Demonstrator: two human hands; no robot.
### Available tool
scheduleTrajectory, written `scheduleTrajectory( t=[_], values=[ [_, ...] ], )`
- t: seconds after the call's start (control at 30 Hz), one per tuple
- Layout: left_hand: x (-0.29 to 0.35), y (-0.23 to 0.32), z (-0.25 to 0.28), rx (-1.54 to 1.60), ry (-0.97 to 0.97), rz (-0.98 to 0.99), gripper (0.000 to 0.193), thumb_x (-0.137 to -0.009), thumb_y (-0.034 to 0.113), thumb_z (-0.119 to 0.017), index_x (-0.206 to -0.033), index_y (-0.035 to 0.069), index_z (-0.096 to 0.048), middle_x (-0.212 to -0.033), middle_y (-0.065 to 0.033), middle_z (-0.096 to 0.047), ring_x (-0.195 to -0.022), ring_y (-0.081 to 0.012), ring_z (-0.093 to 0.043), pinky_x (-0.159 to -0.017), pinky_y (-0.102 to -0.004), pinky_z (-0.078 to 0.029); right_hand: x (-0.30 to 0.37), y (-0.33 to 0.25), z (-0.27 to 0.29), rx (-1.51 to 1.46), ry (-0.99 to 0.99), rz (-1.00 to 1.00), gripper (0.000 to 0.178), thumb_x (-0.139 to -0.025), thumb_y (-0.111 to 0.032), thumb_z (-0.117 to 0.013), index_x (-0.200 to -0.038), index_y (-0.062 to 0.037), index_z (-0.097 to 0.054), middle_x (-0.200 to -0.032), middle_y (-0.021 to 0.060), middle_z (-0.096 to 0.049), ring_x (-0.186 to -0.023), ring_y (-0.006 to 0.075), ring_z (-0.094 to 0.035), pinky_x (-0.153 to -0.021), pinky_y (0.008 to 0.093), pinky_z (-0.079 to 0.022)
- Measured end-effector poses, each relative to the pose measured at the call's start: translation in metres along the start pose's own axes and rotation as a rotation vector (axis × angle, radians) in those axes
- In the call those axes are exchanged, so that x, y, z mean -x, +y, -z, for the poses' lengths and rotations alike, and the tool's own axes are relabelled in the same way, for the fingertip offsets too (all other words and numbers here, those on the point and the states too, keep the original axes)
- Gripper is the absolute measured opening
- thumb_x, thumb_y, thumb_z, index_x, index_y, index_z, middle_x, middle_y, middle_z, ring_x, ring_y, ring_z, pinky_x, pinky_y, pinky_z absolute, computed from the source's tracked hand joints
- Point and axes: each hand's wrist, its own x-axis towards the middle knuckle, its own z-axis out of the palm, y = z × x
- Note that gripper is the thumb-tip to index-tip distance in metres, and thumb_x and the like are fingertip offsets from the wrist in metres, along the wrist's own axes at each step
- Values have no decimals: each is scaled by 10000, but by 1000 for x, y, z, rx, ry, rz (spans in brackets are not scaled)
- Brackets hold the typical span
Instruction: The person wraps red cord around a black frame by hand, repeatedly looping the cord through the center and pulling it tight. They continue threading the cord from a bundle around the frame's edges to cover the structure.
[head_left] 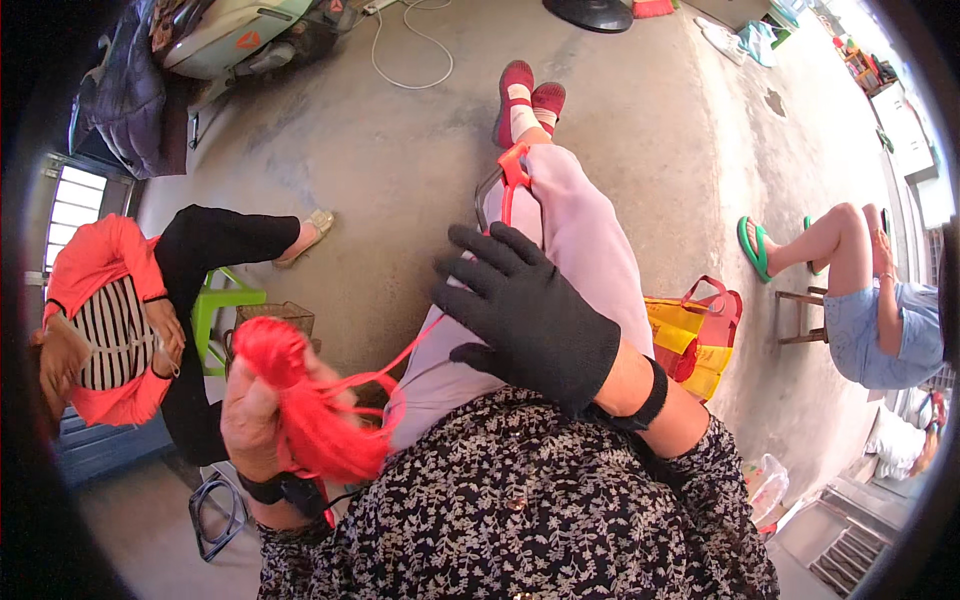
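Note:
A bundle of bright red yarn (325, 415) is gripped in my bare left hand (250, 415), at the left of my lap; the hand is slightly blurred. Strands of red yarn (415, 350) run from the bundle toward my right hand (525, 310) and pass out of sight under it. That hand wears a black glove and hovers over my thighs, fingers spread, palm down. Just beyond its fingertips, a red plastic piece (515, 168) with a dark curved part rests along my legs. A red strip leads from this piece back toward the glove. What lies beneath the palm is hidden.
A yellow and red bag (695, 335) stands on the floor right of my legs. On the left, a person in a coral jacket (130, 270) sits by a green stool (225, 300) and a wire basket (275, 320). Another person in blue (885, 320) sits far right.

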Motion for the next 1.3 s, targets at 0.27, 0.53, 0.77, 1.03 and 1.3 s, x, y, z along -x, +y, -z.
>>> scheduleTrajectory(
  t=[0.27,0.53,0.77,1.03,1.3],
  values=[
    [-45,-20,11,-329,-51,32,519,-732,83,-703,-1188,8,-465,-839,-54,-616,-748,-138,-616,-705,-283,-510,49,-2,16,-648,13,-124,211,-780,-161,-720,-961,-64,-673,-924,112,-670,-906,275,-632,-844,365,-491],
    [-110,-105,-80,-783,156,-86,312,-694,75,-760,-953,53,-587,-763,29,-587,-700,-69,-541,-647,-243,-453,70,-20,29,-1157,-13,-613,121,-866,-91,-646,-932,10,-639,-871,50,-638,-836,105,-587,-762,268,-470],
    [-114,-98,-45,-501,-109,65,306,-691,105,-783,-911,63,-574,-816,26,-551,-747,-71,-527,-672,-241,-453,64,-9,46,-977,119,-719,92,-894,-100,-606,-882,-8,-610,-843,-12,-587,-788,57,-531,-719,220,-446],
    [-95,-33,12,357,36,15,241,-920,222,-613,-1020,19,-531,-817,-25,-563,-696,-99,-545,-637,-259,-482,48,-1,21,-940,-55,-445,149,-903,-140,-593,-878,7,-597,-776,10,-576,-763,96,-546,-717,268,-464],
    [-139,-39,86,358,358,-109,264,-930,199,-594,-1152,58,-573,-1041,-53,-636,-927,-181,-629,-840,-326,-516,29,29,44,-1097,-10,-692,240,-875,-155,-621,-1096,-67,-651,-676,-26,-555,-608,44,-493,-569,223,-431]
  ],
)
